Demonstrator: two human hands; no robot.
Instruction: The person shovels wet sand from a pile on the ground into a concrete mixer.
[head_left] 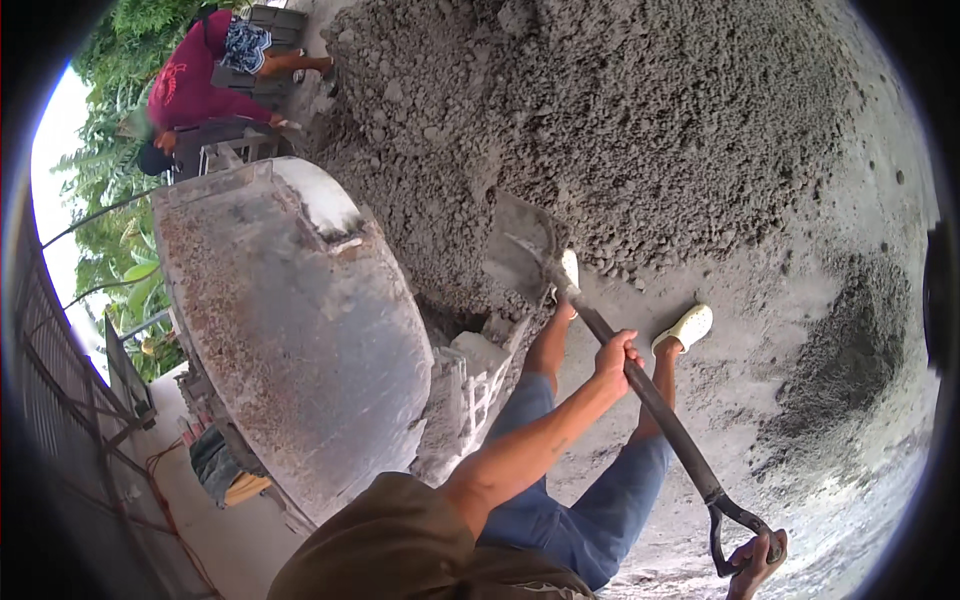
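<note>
My left hand (614,358) grips the dark shaft of a shovel (660,415) about halfway along. My right hand (755,563) is closed on the D-shaped grip at the shaft's lower end. The shovel's grey metal blade (518,252) rests against the edge of a large heap of grey gravelly mix (620,120). My legs in blue shorts and white shoes (688,326) stand on the grey ground beside the heap.
A big rusty, cement-caked mixer drum (300,330) stands to the left, close to the blade. Another person in a red shirt (188,80) bends over behind it at the top left. A smaller pile of mix (850,370) lies right. A metal fence (60,400) and greenery line the left edge.
</note>
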